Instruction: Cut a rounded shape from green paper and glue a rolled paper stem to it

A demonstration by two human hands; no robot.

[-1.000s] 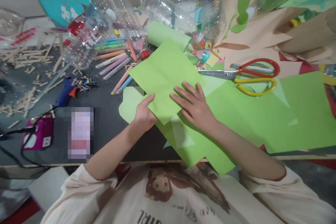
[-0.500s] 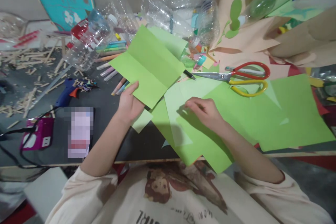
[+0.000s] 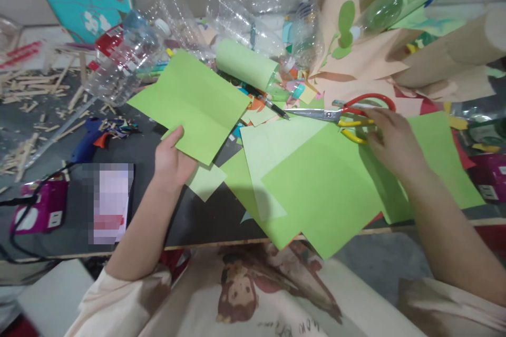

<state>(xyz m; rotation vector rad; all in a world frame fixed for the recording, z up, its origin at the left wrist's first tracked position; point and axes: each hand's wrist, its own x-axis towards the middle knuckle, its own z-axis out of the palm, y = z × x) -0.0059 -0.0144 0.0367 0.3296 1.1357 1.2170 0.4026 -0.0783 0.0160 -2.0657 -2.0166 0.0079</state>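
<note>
My left hand [image 3: 174,162] holds a creased sheet of light green paper [image 3: 193,105] by its lower edge, thumb on top and fingers underneath. On the right, my right hand [image 3: 391,139] has its fingers closed around the handles of a pair of scissors [image 3: 334,115], one loop red and the other yellow. The steel blades point left, their tips close to a black pen [image 3: 272,105]. Beneath the scissors lie overlapping green sheets [image 3: 324,189] and a paler green piece [image 3: 256,152]. A small pale green scrap [image 3: 206,180] is below the held sheet.
Clear plastic bottles [image 3: 237,21] line the back, with a green-wrapped bottle [image 3: 247,66] before them. Wooden sticks [image 3: 35,89], a blue glue gun [image 3: 87,139], a purple box [image 3: 39,205] and a phone [image 3: 113,200] are on the left. Brown paper [image 3: 363,58] is at back right.
My right hand has moved right, from above the green sheets to the scissors' handles, and closed on them. My left hand has shifted the green paper left, uncovering more of the pen and wrapped bottle.
</note>
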